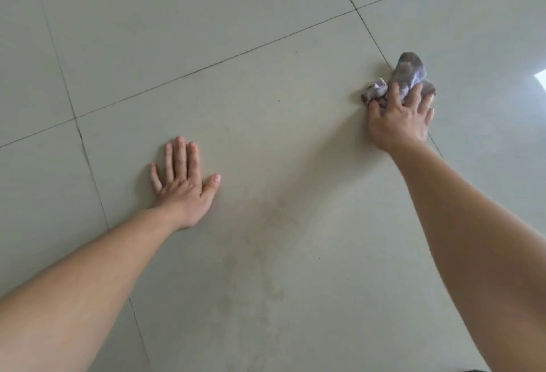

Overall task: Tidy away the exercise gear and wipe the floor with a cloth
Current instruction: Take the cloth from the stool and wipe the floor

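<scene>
A crumpled grey cloth [407, 74] lies on the pale tiled floor [266, 105] at the upper right. My right hand [399, 119] presses down on its near part, fingers spread over the fabric, arm stretched forward. My left hand [184, 182] rests flat on the floor at centre left, palm down, fingers apart, holding nothing. No exercise gear is in view.
Large grey-white tiles with dark grout lines run diagonally across the view. A faint dull smudge [266, 253] marks the tile between my arms. A bright reflection [540, 77] shines at the right edge.
</scene>
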Available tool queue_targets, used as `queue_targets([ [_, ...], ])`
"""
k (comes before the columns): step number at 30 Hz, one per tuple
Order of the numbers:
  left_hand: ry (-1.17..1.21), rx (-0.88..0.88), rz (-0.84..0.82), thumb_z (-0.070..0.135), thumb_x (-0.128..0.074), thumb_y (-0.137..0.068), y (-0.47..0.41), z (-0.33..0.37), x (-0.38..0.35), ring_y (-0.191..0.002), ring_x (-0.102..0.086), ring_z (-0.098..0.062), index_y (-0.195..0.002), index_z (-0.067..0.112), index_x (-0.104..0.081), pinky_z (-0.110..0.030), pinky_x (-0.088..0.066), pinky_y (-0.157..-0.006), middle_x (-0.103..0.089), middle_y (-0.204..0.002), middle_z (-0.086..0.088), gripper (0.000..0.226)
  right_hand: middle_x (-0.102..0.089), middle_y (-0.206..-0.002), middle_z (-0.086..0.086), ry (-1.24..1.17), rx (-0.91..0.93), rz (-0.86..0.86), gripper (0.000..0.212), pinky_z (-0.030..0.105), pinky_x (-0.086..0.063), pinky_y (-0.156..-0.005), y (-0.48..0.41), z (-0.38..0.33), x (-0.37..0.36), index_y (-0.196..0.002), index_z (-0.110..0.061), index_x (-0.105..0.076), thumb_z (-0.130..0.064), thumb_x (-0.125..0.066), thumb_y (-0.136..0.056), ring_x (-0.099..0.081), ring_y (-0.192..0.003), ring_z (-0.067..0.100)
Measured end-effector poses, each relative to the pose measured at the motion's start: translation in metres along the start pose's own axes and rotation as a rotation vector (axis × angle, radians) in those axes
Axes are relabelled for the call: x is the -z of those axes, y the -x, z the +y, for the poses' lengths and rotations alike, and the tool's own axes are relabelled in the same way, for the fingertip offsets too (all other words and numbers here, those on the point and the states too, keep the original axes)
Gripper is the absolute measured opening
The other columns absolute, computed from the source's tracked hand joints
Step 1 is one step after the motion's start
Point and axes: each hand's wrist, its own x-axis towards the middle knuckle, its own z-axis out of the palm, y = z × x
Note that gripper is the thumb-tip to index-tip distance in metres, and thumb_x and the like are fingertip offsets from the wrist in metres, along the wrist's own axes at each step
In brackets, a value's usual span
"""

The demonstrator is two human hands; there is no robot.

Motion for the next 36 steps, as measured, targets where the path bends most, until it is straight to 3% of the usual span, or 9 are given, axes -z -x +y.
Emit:
queue_targets([
  [5, -0.012, -0.013, -0.112, 0.104, -0.024, -0.050, 0.005, 0.000, 0.010, -0.136, 0.046, -0.020, -0.143, 0.018, 0.039, -0.052, 0.021, -0.112, 0.056, -0.140, 0.000, 0.141, 0.004, -0.168, 0.016, 0.063, 0.506, -0.041, 0.064, 0.050, 0.008, -0.122, 0.069, -0.112, -0.050, -0.160, -0.030, -0.015, -0.050, -0.032, -0.102, 0.014, -0.152, 0.039],
  [8, -0.015, -0.011, -0.109, 0.105, -0.032, -0.038, 0.007, 0.003, 0.012, -0.135, 0.047, -0.020, -0.143, 0.016, 0.038, -0.053, 0.019, -0.115, 0.057, -0.140, 0.000, 0.155, 0.006, -0.168, 0.013, 0.194, 0.817, -0.120, 0.062, 0.050, 0.010, -0.121, 0.110, -0.157, -0.071, -0.160, -0.032, -0.013, -0.051, -0.030, -0.104, 0.015, -0.152, 0.038],
  [11, -0.018, -0.015, -0.118, 0.105, -0.039, -0.033, 0.009, 0.004, 0.016, -0.134, 0.048, -0.020, -0.143, 0.015, 0.038, -0.054, 0.018, -0.116, 0.055, -0.143, -0.001, 0.162, -0.002, -0.169, 0.005, 0.232, 0.942, -0.116, 0.061, 0.050, 0.006, -0.123, 0.090, -0.152, -0.062, -0.158, -0.037, -0.018, -0.055, -0.035, -0.102, 0.007, -0.155, 0.029],
  [13, -0.030, -0.024, -0.137, 0.105, -0.042, -0.029, 0.009, 0.004, 0.018, -0.133, 0.049, -0.021, -0.141, 0.016, 0.042, -0.055, 0.018, -0.115, 0.055, -0.143, -0.002, 0.166, -0.005, -0.169, 0.003, 0.213, 0.874, -0.086, 0.061, 0.049, 0.004, -0.123, 0.055, -0.130, -0.046, -0.157, -0.040, -0.021, -0.059, -0.037, -0.101, 0.003, -0.155, 0.025],
  [19, -0.035, -0.029, -0.210, 0.099, -0.056, -0.025, 0.010, 0.004, 0.023, -0.130, 0.053, -0.022, -0.135, 0.017, 0.049, -0.057, 0.020, -0.114, 0.060, -0.137, -0.002, 0.173, -0.003, -0.168, 0.010, 0.096, 0.261, -0.006, 0.072, 0.053, 0.000, -0.124, -0.055, -0.055, 0.013, -0.155, -0.042, -0.022, -0.073, -0.034, -0.091, 0.005, -0.155, 0.029],
  [23, -0.036, -0.029, -0.219, 0.099, -0.057, -0.025, 0.009, 0.003, 0.024, -0.129, 0.054, -0.023, -0.135, 0.016, 0.049, -0.058, 0.020, -0.113, 0.061, -0.136, -0.003, 0.174, -0.001, -0.168, 0.014, 0.065, 0.157, 0.007, 0.072, 0.052, 0.002, -0.124, -0.093, -0.073, 0.023, -0.158, -0.035, -0.017, -0.062, -0.032, -0.093, 0.008, -0.154, 0.035],
  [25, -0.041, -0.031, -0.214, 0.099, -0.055, -0.025, 0.009, 0.004, 0.024, -0.129, 0.053, -0.023, -0.135, 0.016, 0.049, -0.058, 0.019, -0.113, 0.060, -0.137, -0.003, 0.173, -0.003, -0.167, 0.017, 0.095, 0.277, 0.012, 0.068, 0.053, 0.000, -0.124, -0.084, -0.112, 0.008, -0.159, -0.033, -0.016, -0.055, -0.032, -0.096, 0.007, -0.154, 0.036],
  [32, -0.053, -0.028, -0.217, 0.102, -0.050, -0.025, 0.008, 0.004, 0.024, -0.132, 0.050, -0.026, -0.136, 0.014, 0.048, -0.058, 0.019, -0.113, 0.058, -0.140, -0.006, 0.172, -0.008, -0.168, 0.013, 0.211, 1.111, -0.129, 0.060, 0.050, 0.000, -0.123, 0.078, -0.241, -0.083, -0.158, -0.035, -0.025, -0.050, -0.040, -0.101, 0.002, -0.154, 0.038],
  [36, -0.047, -0.026, -0.218, 0.101, -0.051, -0.026, 0.008, 0.004, 0.025, -0.133, 0.050, -0.026, -0.135, 0.014, 0.049, -0.059, 0.019, -0.113, 0.056, -0.141, -0.006, 0.171, -0.012, -0.168, 0.000, 0.271, 1.244, -0.153, 0.053, 0.051, 0.002, -0.124, 0.059, -0.239, -0.077, -0.154, -0.043, -0.030, -0.053, -0.036, -0.102, -0.002, -0.156, 0.024],
])
